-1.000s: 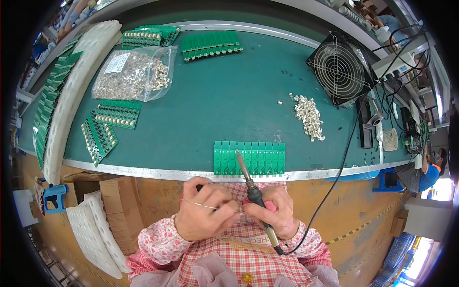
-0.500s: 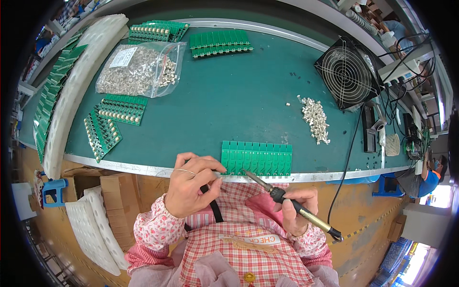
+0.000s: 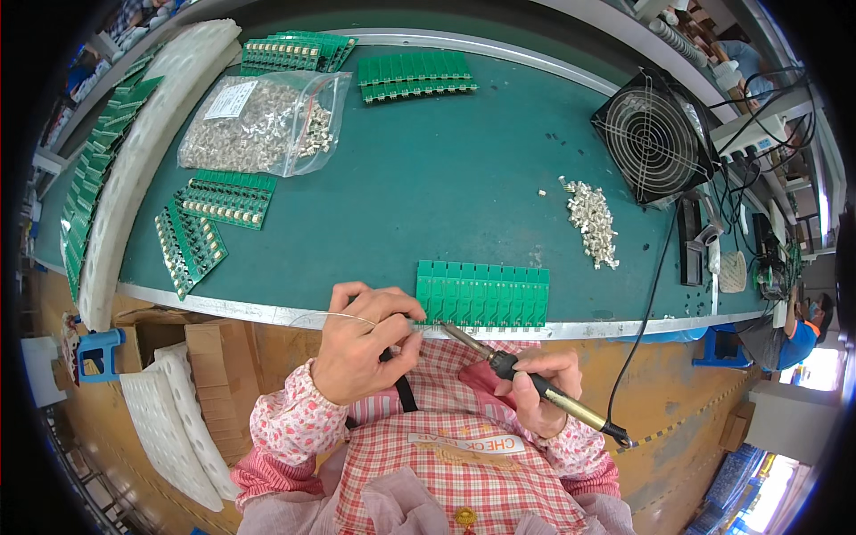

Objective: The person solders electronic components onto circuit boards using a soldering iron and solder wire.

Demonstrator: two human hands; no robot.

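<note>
A green circuit board panel (image 3: 482, 293) lies at the near edge of the table, divided into a row of narrow boards. My right hand (image 3: 540, 385) grips a soldering iron (image 3: 571, 406) whose metal tip touches, or nearly touches, the lower left edge of the panel. Closed in a pinch, my left hand (image 3: 367, 343) is beside the panel's lower left corner, holding thin solder wire (image 3: 334, 314) that loops out to the left. The wire's end near the iron tip is too small to make out.
A pile of small metal parts (image 3: 592, 223) sits right of the panel, below a black fan (image 3: 651, 134). At the left are a clear bag of parts (image 3: 241, 134), populated boards (image 3: 192, 245) and a white foam tray (image 3: 134, 178). More panels (image 3: 417, 76) lie at the back.
The soldering iron's tip has shifted left and slightly down along the panel's lower edge, with my right hand following. My left hand stays close to the corner.
</note>
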